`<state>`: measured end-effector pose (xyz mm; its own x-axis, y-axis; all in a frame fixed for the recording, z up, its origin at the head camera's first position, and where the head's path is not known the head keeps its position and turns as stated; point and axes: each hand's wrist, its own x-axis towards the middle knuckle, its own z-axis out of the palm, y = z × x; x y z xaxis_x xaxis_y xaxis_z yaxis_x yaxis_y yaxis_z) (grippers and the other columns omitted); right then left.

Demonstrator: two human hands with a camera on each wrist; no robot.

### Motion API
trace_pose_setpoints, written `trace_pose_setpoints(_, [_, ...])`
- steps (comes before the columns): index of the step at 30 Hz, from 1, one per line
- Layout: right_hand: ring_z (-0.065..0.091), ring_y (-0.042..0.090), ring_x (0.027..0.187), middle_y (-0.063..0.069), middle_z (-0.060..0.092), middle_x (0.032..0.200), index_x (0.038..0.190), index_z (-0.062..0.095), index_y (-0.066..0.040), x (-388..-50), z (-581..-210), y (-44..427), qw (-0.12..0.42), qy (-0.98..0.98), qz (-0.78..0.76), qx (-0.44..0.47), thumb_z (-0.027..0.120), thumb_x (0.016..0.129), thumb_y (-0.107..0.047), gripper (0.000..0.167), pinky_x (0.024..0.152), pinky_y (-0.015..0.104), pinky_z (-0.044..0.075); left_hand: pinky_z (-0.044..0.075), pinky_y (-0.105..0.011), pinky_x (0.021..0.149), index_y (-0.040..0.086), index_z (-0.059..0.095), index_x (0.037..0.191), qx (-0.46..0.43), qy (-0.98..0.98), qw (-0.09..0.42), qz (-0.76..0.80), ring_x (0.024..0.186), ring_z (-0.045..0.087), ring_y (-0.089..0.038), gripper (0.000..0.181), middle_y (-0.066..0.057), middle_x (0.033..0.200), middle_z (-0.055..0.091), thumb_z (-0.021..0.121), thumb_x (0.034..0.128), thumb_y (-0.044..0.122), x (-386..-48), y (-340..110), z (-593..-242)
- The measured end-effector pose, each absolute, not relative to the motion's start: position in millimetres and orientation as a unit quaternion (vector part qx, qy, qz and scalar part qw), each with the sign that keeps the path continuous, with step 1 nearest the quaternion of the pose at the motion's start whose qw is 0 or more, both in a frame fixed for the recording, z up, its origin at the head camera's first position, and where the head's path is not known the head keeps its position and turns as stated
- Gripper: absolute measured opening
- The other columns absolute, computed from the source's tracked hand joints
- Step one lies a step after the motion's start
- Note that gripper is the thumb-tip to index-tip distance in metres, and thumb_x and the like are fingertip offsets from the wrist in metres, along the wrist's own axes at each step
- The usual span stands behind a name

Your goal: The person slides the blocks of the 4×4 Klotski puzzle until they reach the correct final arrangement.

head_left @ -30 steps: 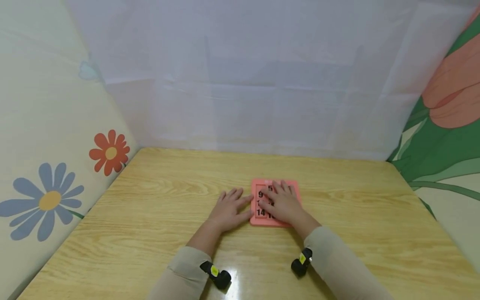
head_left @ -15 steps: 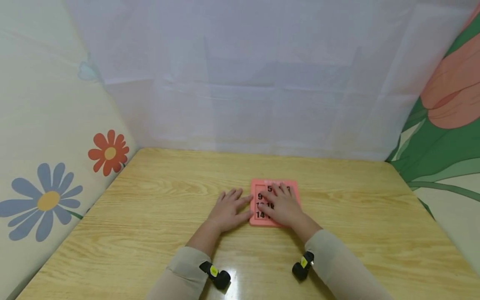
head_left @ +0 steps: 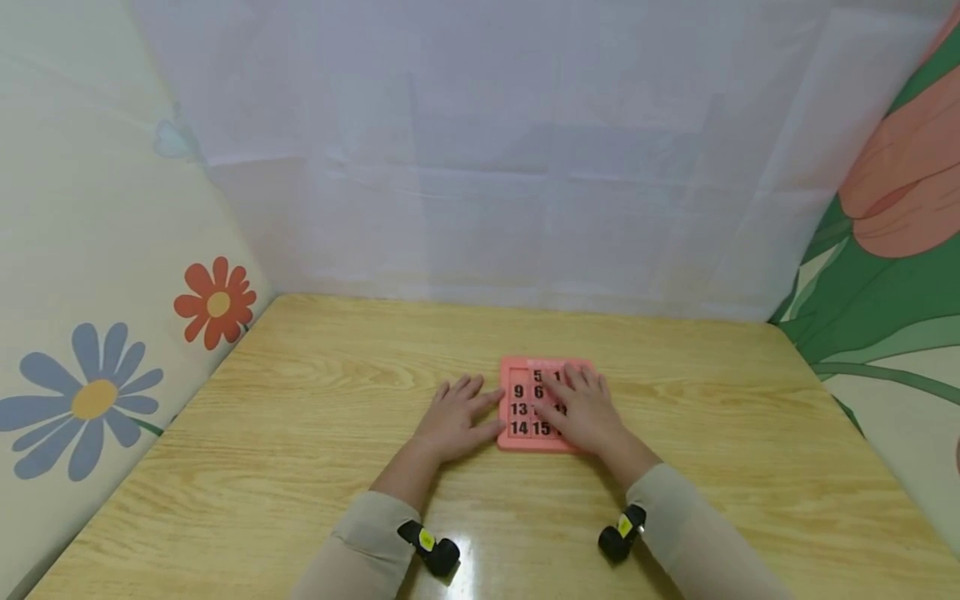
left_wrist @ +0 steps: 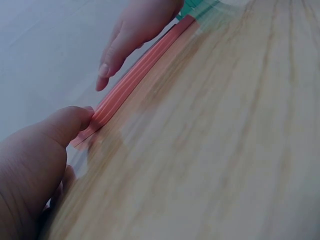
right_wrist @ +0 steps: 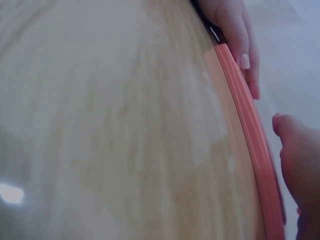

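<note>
A pink number slide puzzle (head_left: 519,445) lies flat on the table, with black numerals on its tiles. Its top-left slot holds no tile. 9, 13 and 14 run down the left column, and 5, 6 and 15 show beside it. My left hand (head_left: 450,422) rests at the puzzle's left edge, thumb and forefinger touching the frame, fingers extended. Over the right part of the puzzle my right hand (head_left: 588,414) spreads its fingers and hides several tiles. In the right wrist view, the right thumb (right_wrist: 290,127) is held just above the puzzle's pink side (right_wrist: 250,127).
The wood-grain table (head_left: 337,375) reaches back to a white cloth backdrop (head_left: 487,167). Flower-printed cloth (head_left: 97,250) flanks it on the left, with more printed cloth (head_left: 885,317) on the right. A small black camera (head_left: 438,557) is strapped to each wrist.
The left-column tiles slid slightly toward the near edge. Then my right hand shifted right, uncovering more of the middle tiles. My left hand stayed at the left edge.
</note>
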<state>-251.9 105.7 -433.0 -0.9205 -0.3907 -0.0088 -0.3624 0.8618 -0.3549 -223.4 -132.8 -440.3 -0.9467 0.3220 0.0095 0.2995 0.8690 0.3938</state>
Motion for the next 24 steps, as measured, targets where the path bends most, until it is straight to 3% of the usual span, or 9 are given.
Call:
trace_pose_setpoints(11, [0.007,0.046,0.150,0.023,0.018,0.162,0.151,0.039,-0.014,-254,-435,135,0.024,0.971,-0.188,-0.148,0.045,0.100,-0.051,0.064,0.121,0.063,0.004,0.006,-0.054,0.125,0.028,0.045,0.148,0.159,0.966,0.031,0.200,0.152,0.017,-0.034,0.059,-0.013,0.161,0.028,0.051,0.0956,0.055,-223,-133,-440])
trace_pose_setpoints(24, [0.005,0.048,0.150,0.026,0.017,0.161,0.152,0.037,-0.013,-255,-437,150,0.038,0.974,-0.194,-0.111,0.042,0.100,-0.055,0.067,0.121,0.064,0.000,0.005,-0.053,0.125,0.028,0.045,0.148,0.157,0.967,0.036,0.196,0.152,0.016,-0.034,0.059,-0.012,0.161,0.027,0.050,0.0957,0.055,-224,-132,-440])
